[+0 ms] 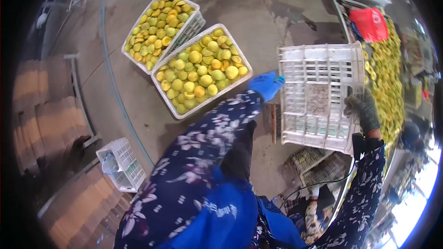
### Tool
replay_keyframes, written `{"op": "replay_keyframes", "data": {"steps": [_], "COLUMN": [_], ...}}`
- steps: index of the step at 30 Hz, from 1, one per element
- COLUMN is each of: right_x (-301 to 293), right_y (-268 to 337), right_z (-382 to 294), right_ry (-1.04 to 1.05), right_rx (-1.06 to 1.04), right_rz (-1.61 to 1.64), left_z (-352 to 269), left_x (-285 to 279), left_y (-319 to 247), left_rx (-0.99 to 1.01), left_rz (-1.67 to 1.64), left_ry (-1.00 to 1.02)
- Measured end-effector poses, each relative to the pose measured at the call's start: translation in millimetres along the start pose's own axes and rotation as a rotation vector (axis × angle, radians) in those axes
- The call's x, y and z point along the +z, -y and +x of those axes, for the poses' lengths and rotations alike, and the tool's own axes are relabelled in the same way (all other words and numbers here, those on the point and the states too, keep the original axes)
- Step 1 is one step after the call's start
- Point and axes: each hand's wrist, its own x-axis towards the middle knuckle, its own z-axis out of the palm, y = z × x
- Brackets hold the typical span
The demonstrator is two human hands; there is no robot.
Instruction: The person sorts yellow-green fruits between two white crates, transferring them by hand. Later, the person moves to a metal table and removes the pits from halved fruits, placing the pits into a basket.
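Observation:
My right hand [363,110], in a dark glove, grips the right side of a white slatted plastic crate [316,93]. A dirty pale patch marks the crate's slats, and no fruit shows in it. My left hand [265,85] wears a blue glove with its fingers apart. Its fingertips are at the crate's left edge; whether they touch is unclear. Just left of this hand stands a white plastic crate [202,105] full of yellow-green fruit halves [206,80]. A second white crate [140,67] of similar fruit halves [157,29] adjoins it on the floor.
A table heaped with cut yellow fruit [386,86] runs along the right, with a red plastic bag [369,24] at its far end. Stacked brown slabs [45,107] and a small white crate [129,166] stand left. Another person's sleeve [312,219] shows below, near stacked crates [308,164].

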Motion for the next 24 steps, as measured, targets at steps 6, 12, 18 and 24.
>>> {"op": "replay_keyframes", "data": {"steps": [6,12,18,24], "right_x": [43.0,108.8,154.4,204.3], "right_y": [-101.6,-169.2,-223.0,-292.2], "right_z": [171.5,220.1,239.8,241.4], "right_ry": [-0.042,-0.044,-0.038,0.03], "right_rx": [-0.131,-0.319,-0.457,-0.149], "right_rz": [-0.352,-1.022,-1.152,-1.239], "left_z": [-37.8,-156.2,-106.8,37.1], "left_x": [32.9,20.7,36.7,31.8], "left_y": [83.2,191.9,239.1,266.8], "left_rx": [-0.009,-0.728,-0.4,0.015], "left_rz": [-0.149,-0.39,-0.322,0.317], "left_ry": [0.014,0.019,-0.321,-0.406]}}
